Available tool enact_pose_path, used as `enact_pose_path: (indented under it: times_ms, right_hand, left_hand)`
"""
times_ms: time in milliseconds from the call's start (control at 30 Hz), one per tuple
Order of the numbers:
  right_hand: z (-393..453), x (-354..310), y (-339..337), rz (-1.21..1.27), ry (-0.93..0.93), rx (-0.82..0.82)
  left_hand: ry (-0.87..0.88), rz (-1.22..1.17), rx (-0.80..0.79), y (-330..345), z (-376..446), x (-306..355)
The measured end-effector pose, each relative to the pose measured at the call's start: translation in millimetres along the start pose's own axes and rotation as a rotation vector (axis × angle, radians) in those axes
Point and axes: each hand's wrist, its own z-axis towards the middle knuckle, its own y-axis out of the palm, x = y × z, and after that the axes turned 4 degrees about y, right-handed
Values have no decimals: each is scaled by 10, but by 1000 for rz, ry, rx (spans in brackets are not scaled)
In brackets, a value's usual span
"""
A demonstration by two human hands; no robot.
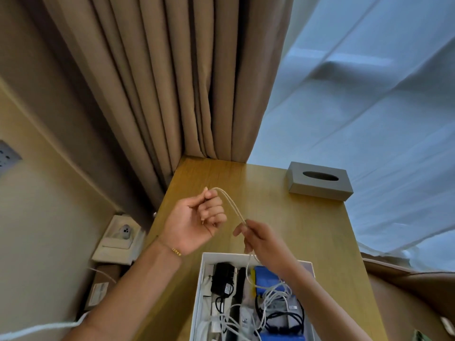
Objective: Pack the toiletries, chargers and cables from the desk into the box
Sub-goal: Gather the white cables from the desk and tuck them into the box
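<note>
**Cable folded over the open box, both hands engaged**

Gripped in both hands, a pale braided cable [232, 206] was held doubled above the desk [307, 225]. At the near edge of view the white box [200, 286] stood open, already holding a black charger [222, 281], a blue pouch [268, 275] and a tangle of white and black leads. The cable's free tail dropped from the right hand [261, 239] into this box, likely so the slack would collect there during folding. That hand pinched the two strands together between thumb and fingers. Further out, the left hand [197, 222] had its fingers curled round the bend of the loop, raised and drawn leftward, seemingly to keep the strands taut and even. Judged stage: coiling before stowage. Beyond the hands, a grey tissue box [320, 180] sat at the far right of the desk; whether it belonged to the packing could not be determined. Brown curtains [172, 82] hung behind.
</note>
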Motion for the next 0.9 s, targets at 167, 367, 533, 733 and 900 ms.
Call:
enact_pose_path:
  times_ms: [167, 367, 533, 733, 900]
  right_hand:
    - [-216, -72, 405, -266, 46, -238]
    - [-374, -200, 333, -349, 66, -357]
    - [-392, -163, -30, -228, 122, -330]
    - [-408, 52, -436, 135, 238, -419]
    - [-425, 327, -655, 328, 229, -177]
  left_hand:
    - [322, 356, 127, -21, 59, -169]
    - [427, 1544, 88, -425, -57, -226]
    - [124, 1902, -217, -620, -238, -197]
    - [65, 1976, -242, -757, -474, -204]
    - [48, 1627, -138, -841, -603, -48]
